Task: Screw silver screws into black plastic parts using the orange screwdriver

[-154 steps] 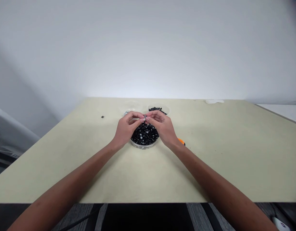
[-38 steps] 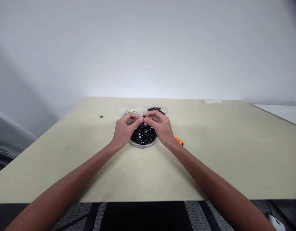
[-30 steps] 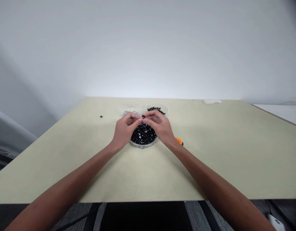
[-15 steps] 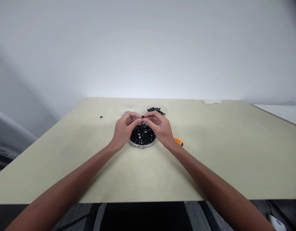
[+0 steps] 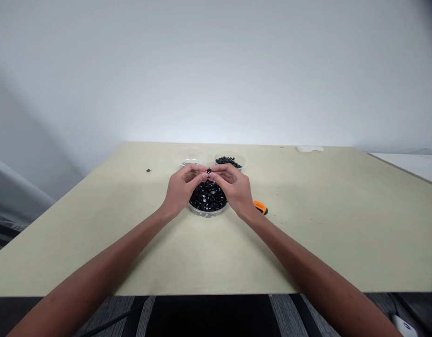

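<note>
My left hand [image 5: 183, 188] and my right hand [image 5: 234, 188] meet fingertip to fingertip. Between them they pinch a small black piece [image 5: 208, 172], too small to make out its exact kind. Right below the fingers is a round clear tub [image 5: 207, 214] heaped with glossy black pieces [image 5: 208, 196], some with shiny metal-looking spots. Behind my left fingers a clear tub [image 5: 191, 154] with small pale or silvery bits is partly hidden. Beyond my right fingers another clear tub [image 5: 244, 161] holds small black parts [image 5: 228, 162].
An orange-and-black tool [image 5: 260, 207] lies beside my right wrist, partly covered. A tiny black piece [image 5: 148, 170] is on the table [image 5: 208, 257] at left. Something white and flat [image 5: 309, 149] lies near the back edge, before the wall [image 5: 216, 70].
The small black piece has turned slightly between my fingertips, and the fingers have shifted a little around it. Both hands stay in nearly the same place over the tub.
</note>
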### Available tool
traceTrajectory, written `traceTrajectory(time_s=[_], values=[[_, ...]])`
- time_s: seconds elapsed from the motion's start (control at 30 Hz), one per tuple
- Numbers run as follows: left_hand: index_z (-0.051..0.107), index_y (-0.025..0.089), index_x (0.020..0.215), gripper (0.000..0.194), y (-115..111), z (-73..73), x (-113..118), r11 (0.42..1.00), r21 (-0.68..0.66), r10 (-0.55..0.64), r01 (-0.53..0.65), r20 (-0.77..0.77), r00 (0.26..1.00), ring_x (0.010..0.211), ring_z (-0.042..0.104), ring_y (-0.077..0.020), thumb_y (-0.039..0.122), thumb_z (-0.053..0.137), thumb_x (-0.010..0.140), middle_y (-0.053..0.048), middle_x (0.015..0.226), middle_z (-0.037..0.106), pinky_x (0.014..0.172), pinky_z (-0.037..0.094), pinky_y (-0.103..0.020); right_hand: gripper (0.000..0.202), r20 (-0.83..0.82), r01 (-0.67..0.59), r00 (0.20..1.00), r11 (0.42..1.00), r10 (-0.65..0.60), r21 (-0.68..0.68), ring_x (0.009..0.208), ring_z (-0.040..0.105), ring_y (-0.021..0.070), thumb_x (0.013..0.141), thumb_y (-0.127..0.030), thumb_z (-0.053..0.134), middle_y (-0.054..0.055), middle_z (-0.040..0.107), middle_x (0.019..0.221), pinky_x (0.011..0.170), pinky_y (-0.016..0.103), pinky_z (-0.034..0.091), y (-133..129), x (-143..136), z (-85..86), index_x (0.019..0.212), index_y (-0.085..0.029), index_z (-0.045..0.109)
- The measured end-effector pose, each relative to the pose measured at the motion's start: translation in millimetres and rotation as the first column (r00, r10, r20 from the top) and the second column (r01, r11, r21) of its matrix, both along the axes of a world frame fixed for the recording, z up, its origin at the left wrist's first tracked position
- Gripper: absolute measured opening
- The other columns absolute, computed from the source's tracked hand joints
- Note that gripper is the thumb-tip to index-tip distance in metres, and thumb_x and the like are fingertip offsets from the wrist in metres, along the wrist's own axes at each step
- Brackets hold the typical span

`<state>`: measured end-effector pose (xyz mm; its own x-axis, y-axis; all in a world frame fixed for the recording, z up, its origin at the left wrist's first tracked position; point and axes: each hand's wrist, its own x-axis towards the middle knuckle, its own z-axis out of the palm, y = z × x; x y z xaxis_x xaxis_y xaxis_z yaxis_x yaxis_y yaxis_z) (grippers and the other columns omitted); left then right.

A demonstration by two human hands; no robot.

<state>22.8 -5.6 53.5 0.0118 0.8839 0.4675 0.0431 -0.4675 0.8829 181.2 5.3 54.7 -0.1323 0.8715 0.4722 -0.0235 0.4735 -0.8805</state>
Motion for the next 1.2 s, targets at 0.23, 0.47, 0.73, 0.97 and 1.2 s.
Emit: traceTrajectory(time_s=[0.23, 0.47, 0.73, 0.97, 1.2], values=[[0.069, 0.019, 0.097, 0.023, -0.8, 1.4, -1.5, 1.000, -0.011, -0.028, 0.028, -0.005, 1.000, 0.088, 0.070, -0.0189, 0.038, 0.072, 0.084, -0.006, 0.096, 0.072, 0.087, 0.056, -0.035, 0.027, -0.015, -0.011, 1.000, 1.000, 0.011, 0.000, 0.094, 0.069, 0.0158, 0.083, -0.040, 0.070, 0.006, 0.070, 0.102, 0.091, 0.031, 0.058, 1.0, 0.1, -2.6, 0.096, -0.017, 0.067], [0.069, 0.019, 0.097, 0.023, -0.4, 0.7, -2.0, 1.000, -0.005, -0.026, 0.026, -0.012, 1.000, 0.089, 0.070, -0.0185, 0.038, 0.072, 0.084, -0.006, 0.095, 0.072, 0.087, 0.056, -0.034, 0.026, 0.005, -0.012, 1.000, 0.999, 0.012, 0.053, 0.093, 0.069, 0.0157, 0.085, -0.039, 0.068, 0.006, 0.069, 0.101, 0.090, 0.031, 0.058, 2.2, -0.1, -5.1, 0.096, -0.017, 0.064], [0.068, 0.019, 0.096, 0.023, 0.2, 0.8, -1.5, 1.000, 0.006, -0.001, 0.002, -0.036, 0.999, 0.089, 0.069, -0.0188, 0.039, 0.071, 0.084, -0.006, 0.098, 0.071, 0.087, 0.055, -0.034, 0.027, -0.011, 0.005, 1.000, 1.000, -0.005, 0.005, 0.095, 0.069, 0.0160, 0.084, -0.041, 0.069, 0.006, 0.069, 0.101, 0.090, 0.030, 0.057, -2.8, -3.1, -1.2, 0.097, -0.017, 0.063], [0.067, 0.019, 0.096, 0.021, -0.7, 1.2, -1.7, 1.000, 0.005, -0.016, 0.016, -0.022, 1.000, 0.088, 0.068, -0.0172, 0.037, 0.070, 0.085, -0.005, 0.098, 0.070, 0.085, 0.055, -0.031, 0.027, -0.027, -0.008, 1.000, 1.000, 0.007, -0.010, 0.093, 0.069, 0.0157, 0.083, -0.040, 0.069, 0.006, 0.069, 0.100, 0.089, 0.029, 0.057, -3.4, -3.3, -0.8, 0.095, -0.017, 0.062], [0.067, 0.019, 0.097, 0.023, -0.2, 1.8, -4.2, 0.999, -0.026, -0.049, 0.048, -0.035, 0.998, 0.086, 0.069, -0.0172, 0.037, 0.072, 0.084, -0.005, 0.093, 0.071, 0.085, 0.055, -0.032, 0.028, 0.006, -0.030, 1.000, 0.999, 0.030, 0.030, 0.089, 0.068, 0.0144, 0.083, -0.041, 0.068, 0.006, 0.068, 0.097, 0.085, 0.028, 0.057, -0.8, -1.0, -1.9, 0.094, -0.017, 0.062]])
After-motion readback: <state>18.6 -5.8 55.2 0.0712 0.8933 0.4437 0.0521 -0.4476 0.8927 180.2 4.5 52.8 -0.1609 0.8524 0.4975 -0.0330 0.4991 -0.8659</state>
